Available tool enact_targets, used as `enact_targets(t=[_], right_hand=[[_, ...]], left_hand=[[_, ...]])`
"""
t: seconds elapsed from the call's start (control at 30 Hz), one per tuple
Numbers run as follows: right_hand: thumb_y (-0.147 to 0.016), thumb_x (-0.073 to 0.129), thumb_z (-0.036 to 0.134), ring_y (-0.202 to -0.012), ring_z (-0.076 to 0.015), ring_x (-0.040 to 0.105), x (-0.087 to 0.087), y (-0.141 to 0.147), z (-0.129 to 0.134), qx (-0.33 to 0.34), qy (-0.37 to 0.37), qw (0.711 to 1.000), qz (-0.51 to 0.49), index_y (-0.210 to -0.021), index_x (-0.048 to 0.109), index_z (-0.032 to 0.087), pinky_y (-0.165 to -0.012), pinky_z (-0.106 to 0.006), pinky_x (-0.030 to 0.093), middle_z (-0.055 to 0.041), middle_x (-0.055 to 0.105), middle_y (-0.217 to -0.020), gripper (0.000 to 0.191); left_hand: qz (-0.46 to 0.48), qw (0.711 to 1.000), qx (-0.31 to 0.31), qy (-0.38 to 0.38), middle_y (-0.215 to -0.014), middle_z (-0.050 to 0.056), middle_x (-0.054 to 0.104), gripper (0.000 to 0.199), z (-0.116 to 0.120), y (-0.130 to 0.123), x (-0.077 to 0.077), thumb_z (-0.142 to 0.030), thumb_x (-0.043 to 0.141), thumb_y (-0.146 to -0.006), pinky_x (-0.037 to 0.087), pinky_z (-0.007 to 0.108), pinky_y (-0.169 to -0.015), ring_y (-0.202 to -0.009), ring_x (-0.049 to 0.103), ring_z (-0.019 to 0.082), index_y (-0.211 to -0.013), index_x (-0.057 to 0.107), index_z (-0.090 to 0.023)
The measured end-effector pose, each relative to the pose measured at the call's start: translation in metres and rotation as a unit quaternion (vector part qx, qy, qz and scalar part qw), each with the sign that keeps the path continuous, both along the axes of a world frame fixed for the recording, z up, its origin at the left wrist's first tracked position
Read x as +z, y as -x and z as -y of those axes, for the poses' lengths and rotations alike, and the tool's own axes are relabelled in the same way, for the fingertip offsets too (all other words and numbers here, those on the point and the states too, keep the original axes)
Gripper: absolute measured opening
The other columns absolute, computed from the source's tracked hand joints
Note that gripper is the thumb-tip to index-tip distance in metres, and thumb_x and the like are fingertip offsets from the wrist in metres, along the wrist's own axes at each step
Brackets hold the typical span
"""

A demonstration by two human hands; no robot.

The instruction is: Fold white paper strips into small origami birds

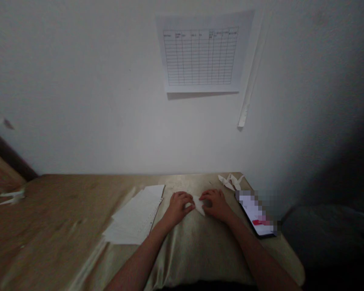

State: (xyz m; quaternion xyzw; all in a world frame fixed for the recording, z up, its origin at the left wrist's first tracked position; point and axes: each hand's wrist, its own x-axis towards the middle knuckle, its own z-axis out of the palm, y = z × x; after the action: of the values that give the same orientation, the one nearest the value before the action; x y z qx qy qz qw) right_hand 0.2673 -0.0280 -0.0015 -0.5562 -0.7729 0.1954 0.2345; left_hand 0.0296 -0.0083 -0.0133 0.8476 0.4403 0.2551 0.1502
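Note:
A small folded white paper lies low over the table between my two hands. My left hand has its fingers bent and its thumb and fingertips pressed on the paper's left edge. On the other side, my right hand pinches the right edge with curled fingers. The exact folds of the paper are too small to make out. To the left of my left hand rests a fanned stack of white sheets.
Folded white paper shapes sit at the table's back right, near a lit phone or tablet. White scraps lie far left. The table meets a wall bearing a printed chart.

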Motion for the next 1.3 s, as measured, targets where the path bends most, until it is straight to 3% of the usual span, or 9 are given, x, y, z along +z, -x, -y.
enact_targets(t=[0.13, 0.33, 0.47, 0.6, 1.0, 1.3], right_hand=[[-0.084, 0.068, 0.021, -0.138, -0.0305, 0.055, -0.002, 0.000, -0.001, 0.012, 0.006, 1.000, -0.016, -0.114, 0.080, 0.031, -0.127, -0.069, 0.010, -0.0055, 0.073, -0.134, 0.034], [-0.088, 0.064, 0.021, -0.137, -0.0287, 0.057, -0.004, 0.002, -0.001, 0.020, 0.004, 0.999, -0.046, -0.106, 0.081, 0.030, -0.127, -0.072, 0.007, -0.0048, 0.075, -0.132, 0.027], [-0.092, 0.069, 0.034, -0.137, -0.0298, 0.056, -0.003, 0.003, 0.000, 0.015, 0.006, 0.998, -0.054, -0.102, 0.080, 0.029, -0.127, -0.071, 0.005, -0.0056, 0.075, -0.132, 0.016], [-0.089, 0.076, 0.044, -0.139, -0.0311, 0.053, 0.000, 0.004, 0.002, 0.014, 0.014, 0.999, -0.033, -0.106, 0.079, 0.028, -0.128, -0.070, 0.006, -0.0068, 0.072, -0.136, 0.024], [-0.097, 0.062, 0.035, -0.145, -0.0294, 0.047, -0.004, 0.008, 0.004, 0.015, 0.026, 1.000, -0.003, -0.115, 0.070, 0.031, -0.126, -0.073, 0.005, -0.0037, 0.066, -0.143, 0.020], [-0.099, 0.056, 0.032, -0.146, -0.0297, 0.045, -0.001, 0.014, 0.009, 0.008, 0.031, 0.999, 0.044, -0.121, 0.062, 0.030, -0.126, -0.075, 0.008, -0.0050, 0.062, -0.146, 0.023]], left_hand=[[0.015, 1.000, 0.008, -0.010, -0.121, 0.002, 0.080, 0.019, 0.000, -0.002, 0.000, -0.037, 0.081, -0.090, 0.044, 0.050, -0.114, -0.124, 0.066, 0.029, -0.107, 0.080, -0.030], [0.028, 0.999, 0.030, 0.005, -0.122, 0.003, 0.081, 0.016, -0.002, -0.002, -0.001, -0.033, 0.086, -0.085, 0.045, 0.049, -0.112, -0.123, 0.066, 0.029, -0.100, 0.082, -0.029], [0.045, 0.998, 0.045, 0.018, -0.119, 0.003, 0.083, 0.015, -0.004, -0.003, -0.002, -0.027, 0.085, -0.085, 0.046, 0.048, -0.111, -0.120, 0.068, 0.029, -0.100, 0.082, -0.029], [0.059, 0.996, 0.060, 0.022, -0.117, 0.003, 0.083, 0.016, -0.003, -0.003, -0.002, -0.025, 0.086, -0.083, 0.047, 0.046, -0.110, -0.118, 0.069, 0.028, -0.098, 0.082, -0.028], [0.057, 0.995, 0.073, 0.019, -0.110, 0.001, 0.085, 0.011, -0.001, -0.009, 0.005, -0.024, 0.083, -0.085, 0.046, 0.046, -0.109, -0.112, 0.073, 0.026, -0.095, 0.083, -0.029], [0.034, 0.995, 0.084, 0.033, -0.117, 0.000, 0.083, 0.018, 0.001, -0.011, 0.008, -0.027, 0.083, -0.084, 0.044, 0.046, -0.110, -0.120, 0.069, 0.028, -0.101, 0.083, -0.031]])
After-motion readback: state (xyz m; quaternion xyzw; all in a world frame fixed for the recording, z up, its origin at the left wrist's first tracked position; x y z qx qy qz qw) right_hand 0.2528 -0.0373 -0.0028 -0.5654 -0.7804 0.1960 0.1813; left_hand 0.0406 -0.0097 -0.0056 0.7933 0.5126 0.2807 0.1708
